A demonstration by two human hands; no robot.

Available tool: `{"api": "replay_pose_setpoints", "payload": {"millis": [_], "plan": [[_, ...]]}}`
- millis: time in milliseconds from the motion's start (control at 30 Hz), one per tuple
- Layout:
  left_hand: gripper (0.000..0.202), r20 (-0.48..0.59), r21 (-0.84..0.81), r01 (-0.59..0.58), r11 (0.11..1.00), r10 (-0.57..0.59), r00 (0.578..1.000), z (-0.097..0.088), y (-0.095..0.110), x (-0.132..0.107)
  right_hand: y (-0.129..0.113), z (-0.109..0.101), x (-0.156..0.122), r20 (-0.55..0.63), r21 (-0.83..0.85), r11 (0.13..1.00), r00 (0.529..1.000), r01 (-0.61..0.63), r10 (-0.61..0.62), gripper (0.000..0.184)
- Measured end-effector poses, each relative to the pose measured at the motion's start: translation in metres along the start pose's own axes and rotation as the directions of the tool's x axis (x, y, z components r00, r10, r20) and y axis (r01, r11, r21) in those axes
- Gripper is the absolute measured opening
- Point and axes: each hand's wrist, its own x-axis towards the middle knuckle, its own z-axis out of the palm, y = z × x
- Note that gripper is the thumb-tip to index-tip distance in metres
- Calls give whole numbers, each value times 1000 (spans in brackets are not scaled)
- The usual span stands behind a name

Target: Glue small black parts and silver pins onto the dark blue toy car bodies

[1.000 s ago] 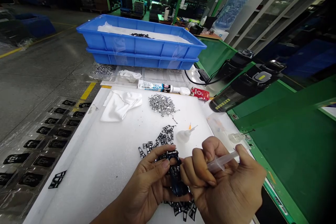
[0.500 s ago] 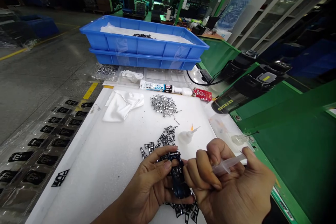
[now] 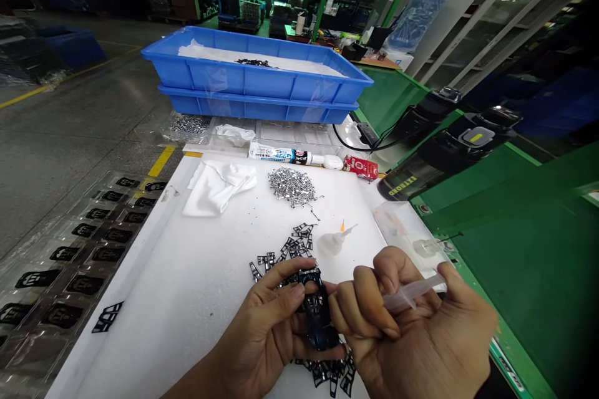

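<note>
Dark shell (image 3: 322, 331) is held in the curled left hand (image 3: 274, 327), syringe (image 3: 414, 292) is clasped in the closed right hand (image 3: 418, 330), metal pieces (image 3: 292, 187) are heaped near bench's (image 3: 201, 262) far edge

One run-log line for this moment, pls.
left hand: holds dark part | right hand: grips syringe, tip hidden | nearby: white bottle, silver parts pile

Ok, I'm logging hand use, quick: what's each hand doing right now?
Left hand: closed, holding the shiny dark part.
Right hand: closed around the translucent syringe, thumb at its end.
</note>
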Motion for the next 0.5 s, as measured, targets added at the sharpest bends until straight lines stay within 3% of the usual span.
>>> {"api": "replay_pose_setpoints", "payload": {"millis": [367, 500], "plan": [[31, -23, 38, 8, 999, -7, 1000, -1, 1, 0, 2, 2, 0, -9, 1, 1000, 1000, 0, 0, 55], [28, 27, 43, -10, 999, 9, 1000, -1, 1, 1, -3, -4, -4, 35, 6, 999, 999, 38, -38, 55]]}}
